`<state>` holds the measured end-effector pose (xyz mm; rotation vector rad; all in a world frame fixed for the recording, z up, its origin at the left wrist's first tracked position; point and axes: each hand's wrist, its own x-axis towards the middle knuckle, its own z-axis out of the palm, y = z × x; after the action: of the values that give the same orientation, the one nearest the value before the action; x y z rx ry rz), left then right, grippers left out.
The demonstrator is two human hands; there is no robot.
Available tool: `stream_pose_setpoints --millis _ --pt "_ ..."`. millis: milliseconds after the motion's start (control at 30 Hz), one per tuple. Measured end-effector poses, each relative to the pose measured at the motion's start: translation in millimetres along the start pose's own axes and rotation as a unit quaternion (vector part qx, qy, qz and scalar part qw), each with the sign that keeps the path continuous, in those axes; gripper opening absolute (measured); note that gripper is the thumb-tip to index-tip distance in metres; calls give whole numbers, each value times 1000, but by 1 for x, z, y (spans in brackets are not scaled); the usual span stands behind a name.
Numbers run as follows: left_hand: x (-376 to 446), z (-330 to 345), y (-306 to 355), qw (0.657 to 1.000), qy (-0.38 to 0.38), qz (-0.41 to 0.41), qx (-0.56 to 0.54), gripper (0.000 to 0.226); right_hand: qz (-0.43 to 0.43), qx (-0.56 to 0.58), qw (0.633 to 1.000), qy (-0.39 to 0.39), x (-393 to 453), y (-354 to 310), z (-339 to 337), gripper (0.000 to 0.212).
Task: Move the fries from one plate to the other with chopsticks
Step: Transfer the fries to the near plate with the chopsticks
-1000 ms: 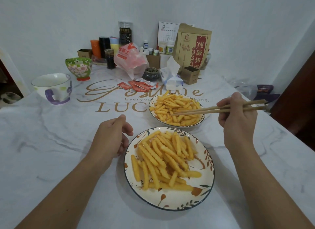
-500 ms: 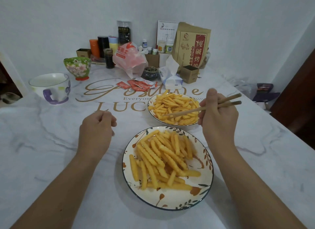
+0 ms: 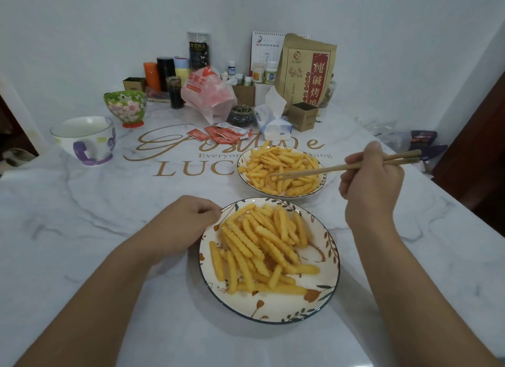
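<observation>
The near plate (image 3: 273,313) has a leaf pattern and holds a pile of crinkle-cut fries (image 3: 259,246). Behind it stands a second plate (image 3: 323,181), also heaped with fries (image 3: 281,164). My right hand (image 3: 371,186) grips a pair of wooden chopsticks (image 3: 328,170) to the right of the far plate. The tips lie close together among the far plate's fries; I cannot tell whether they pinch one. My left hand (image 3: 183,227) rests on the table with fingers loosely curled, its thumb side touching the near plate's left rim.
On the marble table (image 3: 82,230) a white mug with purple handle (image 3: 84,139) and a floral bowl (image 3: 125,107) stand at the left. Sauce packets (image 3: 218,133), a tissue pack (image 3: 273,120), a red bag, jars and a brown paper bag (image 3: 306,71) crowd the back. The table edge runs along the right.
My left hand has moved right, back against the near plate's rim. My right hand has shifted slightly right and the chopsticks lie flatter, tips still over the far plate.
</observation>
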<state>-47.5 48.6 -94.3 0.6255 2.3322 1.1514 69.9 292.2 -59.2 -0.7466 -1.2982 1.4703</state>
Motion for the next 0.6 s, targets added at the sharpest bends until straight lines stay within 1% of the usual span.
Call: stream_pose_setpoints --millis 100,233,367,467,533,600 --pt "-1 -3 -3 999 -20 -7 -27 33 46 41 998 9 6 -8 -8 44" --pt "-1 -6 -6 998 -35 2 -53 33 72 83 994 -22 2 -19 -15 44" --pt "-1 -8 -8 995 -52 -3 -86 28 86 83 987 -107 -23 -31 -15 49" --pt "0 -9 -8 994 -56 -14 -91 26 86 50 979 -179 -47 -39 -14 57" --pt "0 -9 -8 995 -49 -10 -87 25 73 12 973 -217 -62 -44 -13 62" --pt "1 -10 -10 997 -36 6 -65 25 39 -35 965 -256 -74 -46 -12 64"
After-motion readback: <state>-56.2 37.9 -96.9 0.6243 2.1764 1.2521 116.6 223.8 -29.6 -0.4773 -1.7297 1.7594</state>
